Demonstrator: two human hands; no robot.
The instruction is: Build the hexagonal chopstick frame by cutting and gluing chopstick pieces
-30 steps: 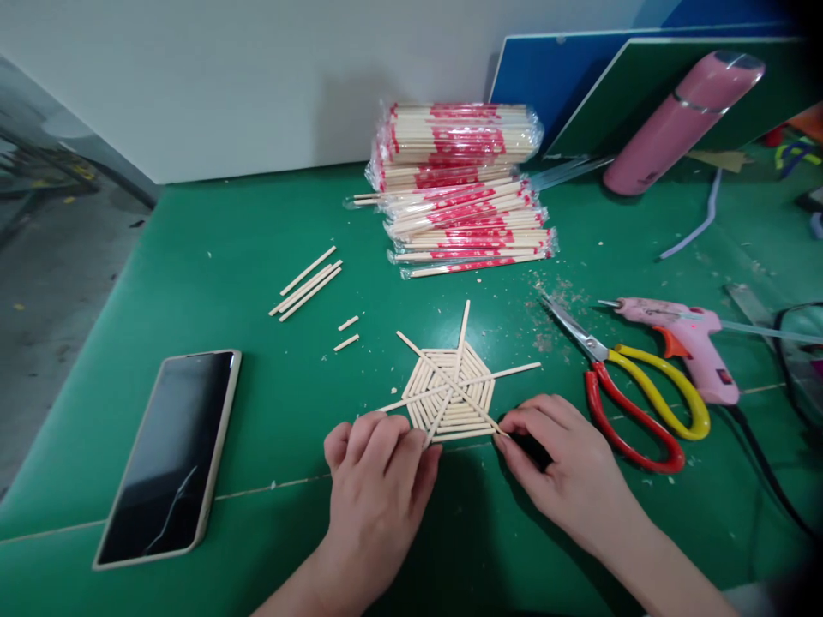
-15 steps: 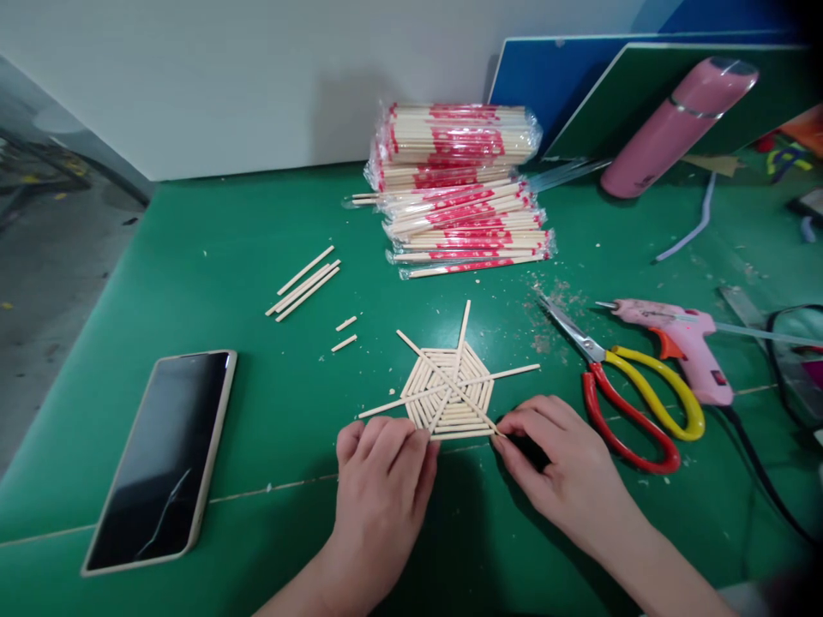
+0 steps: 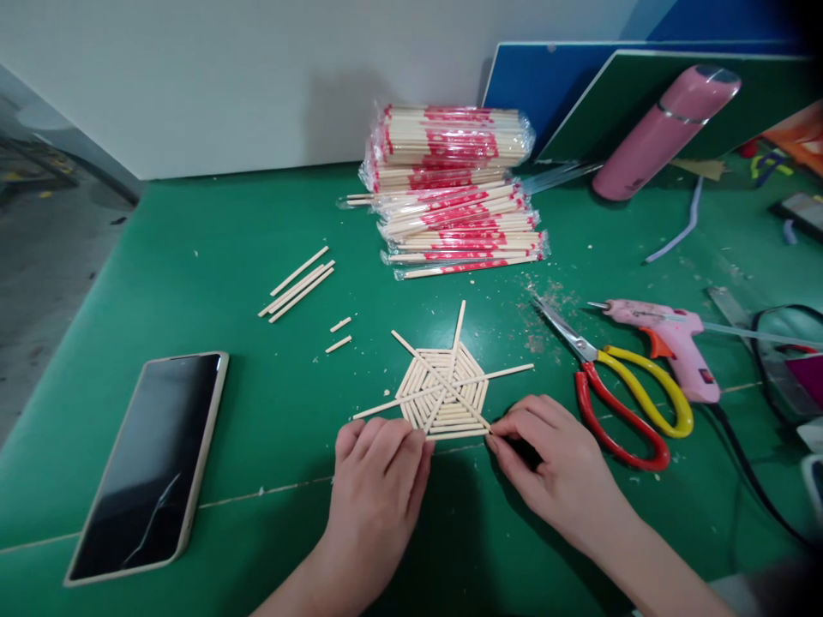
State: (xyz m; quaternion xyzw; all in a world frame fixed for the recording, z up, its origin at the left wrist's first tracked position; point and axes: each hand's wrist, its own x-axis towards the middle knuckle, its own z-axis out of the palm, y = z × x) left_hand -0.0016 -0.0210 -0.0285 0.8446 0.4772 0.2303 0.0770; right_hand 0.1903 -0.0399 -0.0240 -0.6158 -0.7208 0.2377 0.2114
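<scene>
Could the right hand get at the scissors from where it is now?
Probably yes. The scissors lie just right of the right hand on the green mat, handles nearest, with nothing between. The hand pinches the stick web at a corner, so it must let go first.

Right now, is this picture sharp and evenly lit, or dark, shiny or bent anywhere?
Head view: the stick web is sharp; left hand and right hand cast soft shadows on the table; the phone screen shows pale glare; the right corners darken.
</scene>
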